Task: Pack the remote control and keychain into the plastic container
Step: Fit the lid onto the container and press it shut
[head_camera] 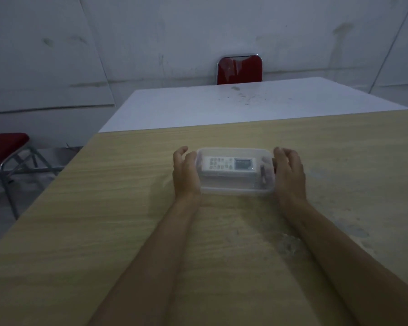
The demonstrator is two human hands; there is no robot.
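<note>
A clear plastic container [236, 189] sits on the wooden table [104, 208], straight ahead of me. Inside it lies a white remote control [229, 164], lengthwise, with its dark display toward the right. A small dark keychain [263, 174] rests at the container's right end. My left hand [185, 172] is cupped against the container's left end. At the right end, my right hand [290, 172] curves around the wall. Both hands touch the container; whether a lid is on it cannot be told.
A white table [222, 107] butts against the far edge of the wooden one. A red chair [239, 69] stands behind it by the wall. Another red chair [5, 149] is off the table's left edge.
</note>
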